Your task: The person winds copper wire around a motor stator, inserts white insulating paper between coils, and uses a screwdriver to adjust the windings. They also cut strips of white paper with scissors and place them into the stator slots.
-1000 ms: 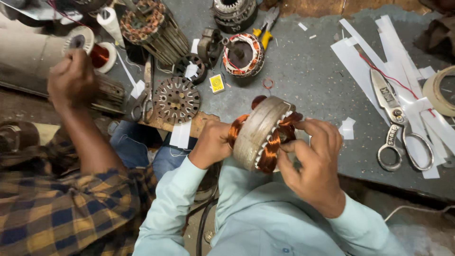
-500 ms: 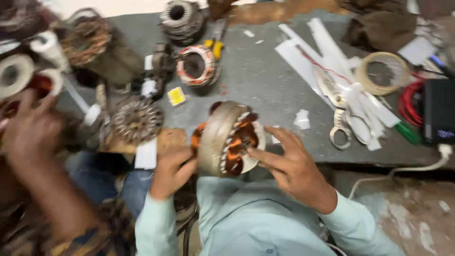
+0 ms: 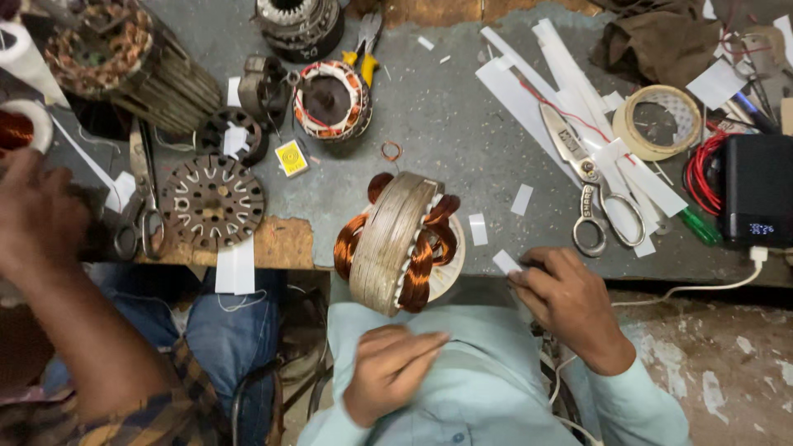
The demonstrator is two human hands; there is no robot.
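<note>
A motor stator [image 3: 388, 241] with a grey steel core and copper windings stands on edge at the near rim of the grey workbench [image 3: 446, 124]. Neither of my hands touches it. My left hand [image 3: 392, 372] hovers below it over my pale blue shirt, fingers stretched out, holding nothing. My right hand [image 3: 570, 301] rests at the bench edge to the right of the stator. Its fingertips pinch a small white paper slip [image 3: 505, 263].
Scissors [image 3: 591, 194], white paper strips [image 3: 529, 95], a tape roll [image 3: 657, 122] and a black box [image 3: 760, 190] lie to the right. A second wound stator [image 3: 333, 101], a rotor disc [image 3: 212, 202] and pliers lie to the left. Another person's hand [image 3: 37, 219] works at far left.
Both my hands have let go of the stator. The left hand dropped toward my chest, and the right moved right to the paper slip. The view shifted.
</note>
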